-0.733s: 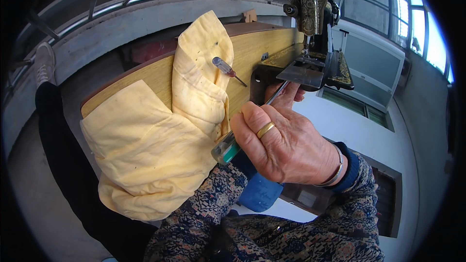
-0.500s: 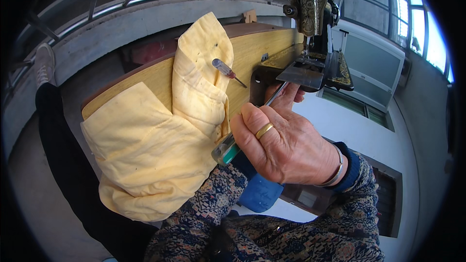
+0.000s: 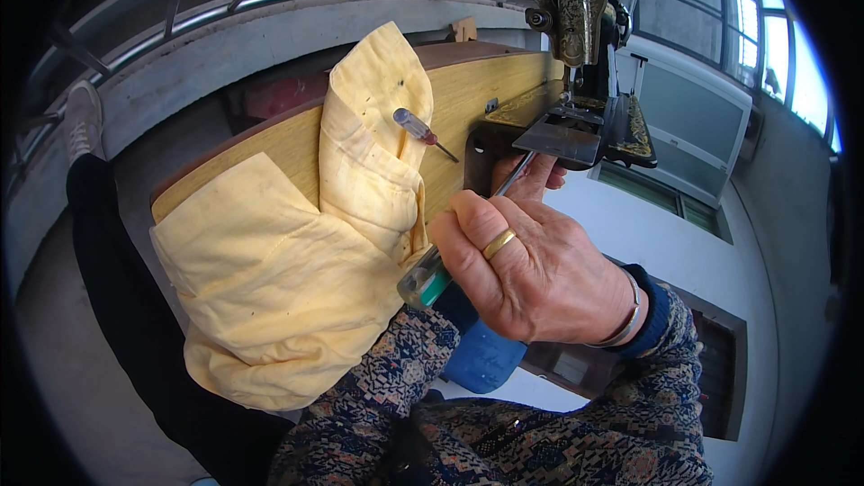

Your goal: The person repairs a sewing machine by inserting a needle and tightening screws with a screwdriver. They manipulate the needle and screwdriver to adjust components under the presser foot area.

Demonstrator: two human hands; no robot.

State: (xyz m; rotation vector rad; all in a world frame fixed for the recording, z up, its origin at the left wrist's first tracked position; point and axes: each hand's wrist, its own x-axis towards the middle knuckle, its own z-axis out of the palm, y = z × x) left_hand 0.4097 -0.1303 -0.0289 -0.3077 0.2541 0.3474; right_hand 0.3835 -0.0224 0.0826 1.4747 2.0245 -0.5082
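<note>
While the patterned sleeves are filling the near bottom of the view, the scene is lying as follows.

Right hand: the right hand (image 3: 540, 274), wearing a gold ring and a wrist bangle, is closing its grip around the green-handled screwdriver (image 3: 430, 281); the handle end is sticking out below the fist.

Screwdriver shaft: the thin metal shaft is running up from the fist towards the dark underside of the sewing machine bed, at the tabletop's right end.

Left hand: only fingertips of the left hand (image 3: 538, 182) are showing beyond the right fist, beside the shaft under the bed; whether its grip is closed I cannot tell.

Cloth: a pale yellow cloth (image 3: 297, 252) is draping over the tabletop's near edge, just beside the right hand.

Small screwdriver: a small clear-and-red-handled screwdriver (image 3: 421, 132) is lying on the upper fold of the cloth.

Tabletop: the wooden tabletop (image 3: 468, 94) is stretching away from the cloth.

Sewing machine: a black ornamented sewing machine (image 3: 576, 9) is standing at the tabletop's far right end.
</note>
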